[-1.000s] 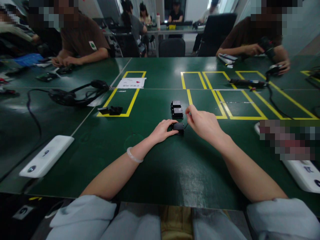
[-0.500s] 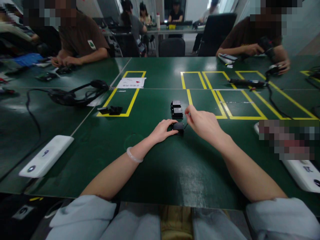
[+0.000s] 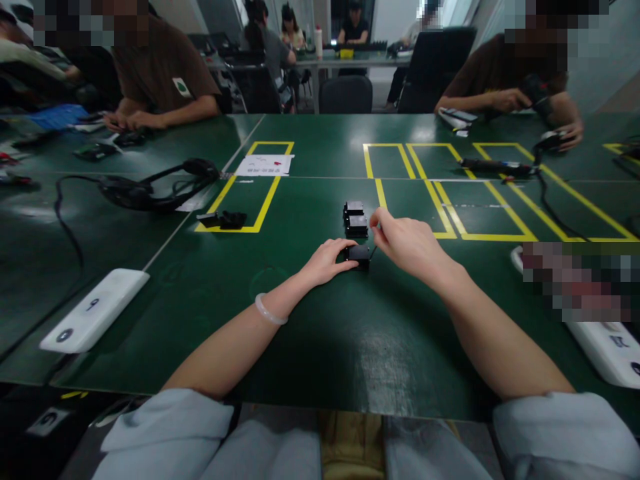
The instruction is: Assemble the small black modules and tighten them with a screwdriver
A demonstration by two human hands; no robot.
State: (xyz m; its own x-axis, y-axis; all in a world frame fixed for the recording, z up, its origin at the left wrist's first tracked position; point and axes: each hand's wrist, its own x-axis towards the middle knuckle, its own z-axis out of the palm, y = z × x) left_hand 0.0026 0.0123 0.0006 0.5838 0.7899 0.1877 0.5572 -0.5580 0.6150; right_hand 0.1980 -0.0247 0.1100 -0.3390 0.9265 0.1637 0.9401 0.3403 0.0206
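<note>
On the green table, my left hand (image 3: 327, 261) grips a small black block (image 3: 359, 254) from its left side, thumb at the near edge and fingers at the far edge. My right hand (image 3: 400, 237) is closed in a pinch just right of the block. A thin dark tool (image 3: 373, 252) sticks down from its fingertips to the block's right side; most of it is hidden. Right behind the held block stand two similar black blocks with greyish tops, the nearer one (image 3: 357, 223) and the farther one (image 3: 355, 207), close together.
Yellow tape (image 3: 267, 203) marks rectangles on the table. A black headset-like item (image 3: 130, 192) with a cable lies left, near small black parts (image 3: 225, 219). White numbered devices (image 3: 95, 310) lie at both sides. Two people work across the table, one holding a dark tool (image 3: 537, 93).
The view has shifted very slightly. Both hands keep their places at the block, with no other clear movement.
</note>
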